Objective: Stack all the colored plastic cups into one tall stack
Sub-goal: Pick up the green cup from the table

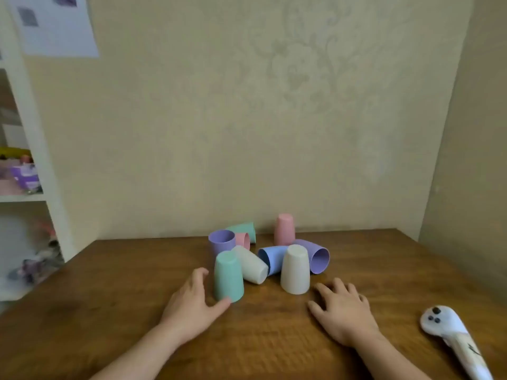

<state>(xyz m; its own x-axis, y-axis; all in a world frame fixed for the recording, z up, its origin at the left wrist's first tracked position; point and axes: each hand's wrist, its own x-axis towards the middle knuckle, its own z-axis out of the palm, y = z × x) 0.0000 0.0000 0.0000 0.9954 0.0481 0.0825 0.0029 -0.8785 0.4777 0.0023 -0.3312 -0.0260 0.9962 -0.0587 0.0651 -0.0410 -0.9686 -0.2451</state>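
Note:
Several pastel plastic cups are scattered on the wooden table (pixel 109 297). A green cup (pixel 228 277) stands upside down in front; my left hand (pixel 192 303) curves around its left side, thumb touching its base, fingers apart. A cream cup (pixel 295 270) stands upside down to the right; my right hand (pixel 343 308) lies flat just right of it, holding nothing. Another cream cup (pixel 251 264), a blue cup (pixel 271 257) and a purple cup (pixel 315 255) lie on their sides. A purple cup (pixel 221 242) stands upright. Behind are a pink cup (pixel 243 240) and green cup (pixel 242 230) lying, and a pink cup (pixel 284 229) upside down.
A white sock-like toy with dark dots (pixel 452 341) lies at the table's right front. The beige wall (pixel 247 133) runs directly behind the cups. A white shelf unit (pixel 33 160) with cluttered items stands to the left of the table.

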